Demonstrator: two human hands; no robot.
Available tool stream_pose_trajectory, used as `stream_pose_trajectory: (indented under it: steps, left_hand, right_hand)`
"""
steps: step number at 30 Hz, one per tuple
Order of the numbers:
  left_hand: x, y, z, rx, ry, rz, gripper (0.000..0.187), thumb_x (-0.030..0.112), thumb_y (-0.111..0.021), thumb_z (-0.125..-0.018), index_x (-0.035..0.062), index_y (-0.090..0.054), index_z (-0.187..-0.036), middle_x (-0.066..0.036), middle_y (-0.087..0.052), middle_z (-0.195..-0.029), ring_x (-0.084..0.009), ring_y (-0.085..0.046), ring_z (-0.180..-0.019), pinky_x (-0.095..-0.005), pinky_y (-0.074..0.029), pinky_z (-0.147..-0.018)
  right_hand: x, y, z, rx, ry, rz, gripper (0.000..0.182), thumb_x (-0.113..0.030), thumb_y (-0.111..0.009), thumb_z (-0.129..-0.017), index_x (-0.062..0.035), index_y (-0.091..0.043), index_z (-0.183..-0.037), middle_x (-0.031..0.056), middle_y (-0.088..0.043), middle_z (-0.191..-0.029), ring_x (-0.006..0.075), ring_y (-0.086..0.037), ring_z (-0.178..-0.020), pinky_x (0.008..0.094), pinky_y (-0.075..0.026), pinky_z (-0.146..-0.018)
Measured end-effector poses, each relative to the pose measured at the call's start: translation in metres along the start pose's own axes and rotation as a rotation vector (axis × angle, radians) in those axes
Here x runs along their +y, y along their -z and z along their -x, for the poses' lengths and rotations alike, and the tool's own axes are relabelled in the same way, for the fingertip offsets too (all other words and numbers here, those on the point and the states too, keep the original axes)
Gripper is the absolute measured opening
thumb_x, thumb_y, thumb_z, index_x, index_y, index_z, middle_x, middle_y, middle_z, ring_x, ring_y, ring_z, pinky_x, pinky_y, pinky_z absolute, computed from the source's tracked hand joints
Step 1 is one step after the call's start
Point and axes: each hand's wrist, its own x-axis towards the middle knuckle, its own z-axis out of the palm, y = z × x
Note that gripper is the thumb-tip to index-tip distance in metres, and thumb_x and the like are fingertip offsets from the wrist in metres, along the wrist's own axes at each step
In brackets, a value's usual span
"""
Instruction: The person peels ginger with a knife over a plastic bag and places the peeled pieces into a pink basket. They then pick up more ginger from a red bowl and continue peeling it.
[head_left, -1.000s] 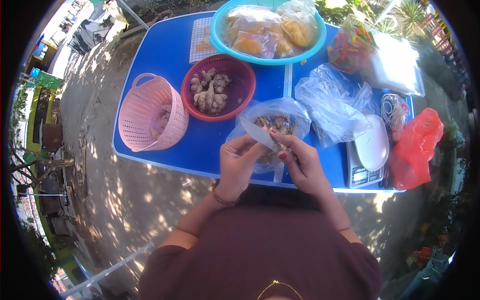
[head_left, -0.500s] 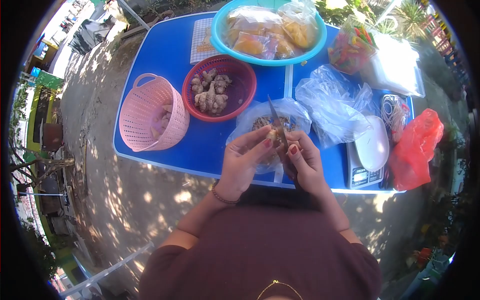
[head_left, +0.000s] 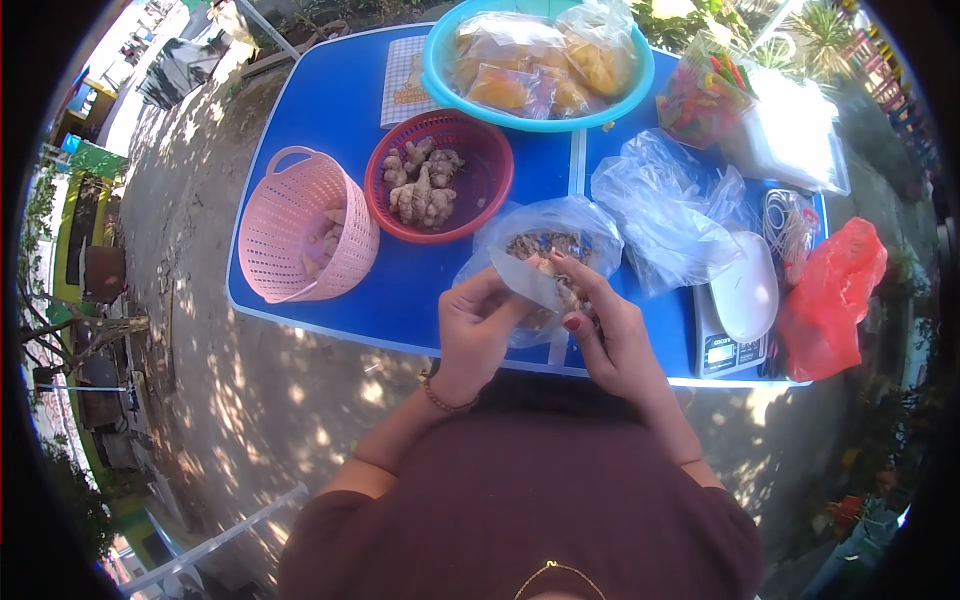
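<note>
A knife [head_left: 525,280] shows its broad pale blade across the fingers of my left hand [head_left: 474,325]. Its handle is hidden in my right hand [head_left: 620,345], which is closed round it. My left hand pinches a small ginger piece, mostly hidden behind the blade. Both hands are over a clear plastic bag [head_left: 600,235] holding brownish peelings [head_left: 525,243]. To the left, knobbly ginger roots [head_left: 425,190] lie in a red basket [head_left: 440,237]. Pale pieces [head_left: 325,240] sit inside a pink basket [head_left: 285,230].
On the blue table [head_left: 320,110], a turquoise basin [head_left: 540,122] holds bagged yellow food. At right are a crumpled clear bag [head_left: 665,210], a scale [head_left: 730,350] with a white tray [head_left: 745,285], a red bag [head_left: 835,300] and a bag of colourful peppers [head_left: 700,95].
The knife has turned from pointing up, edge-on, to lying tilted left with its flat side showing. My right hand has rotated, and my left hand has moved slightly left and down.
</note>
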Motion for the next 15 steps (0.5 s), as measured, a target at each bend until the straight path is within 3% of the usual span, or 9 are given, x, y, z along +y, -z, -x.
stream_pose_trajectory:
  steps: [6, 15]
  left_hand:
    - [0.001, -0.003, 0.002, -0.009, -0.041, -0.043, 0.021, -0.004, -0.062, -0.085, -0.0048, -0.064, -0.106, -0.009, -0.066, -0.103, -0.0116, -0.062, -0.093, -0.0237, -0.051, -0.08]
    - [0.004, -0.006, 0.0, 0.021, -0.035, -0.034, 0.017, -0.004, -0.062, -0.085, -0.0052, -0.065, -0.102, -0.008, -0.064, -0.103, -0.0111, -0.062, -0.09, -0.0232, -0.051, -0.079]
  right_hand:
    - [0.011, -0.003, -0.001, 0.01, 0.061, 0.106, 0.041, -0.013, -0.053, -0.092, -0.0042, -0.046, -0.132, 0.0179, -0.06, -0.115, 0.0333, -0.063, -0.086, 0.0364, -0.05, -0.073]
    - [0.007, -0.003, -0.006, 0.008, 0.097, -0.09, 0.04, -0.012, -0.054, -0.092, -0.0038, -0.047, -0.13, 0.0187, -0.059, -0.119, 0.034, -0.063, -0.098, 0.0343, -0.051, -0.076]
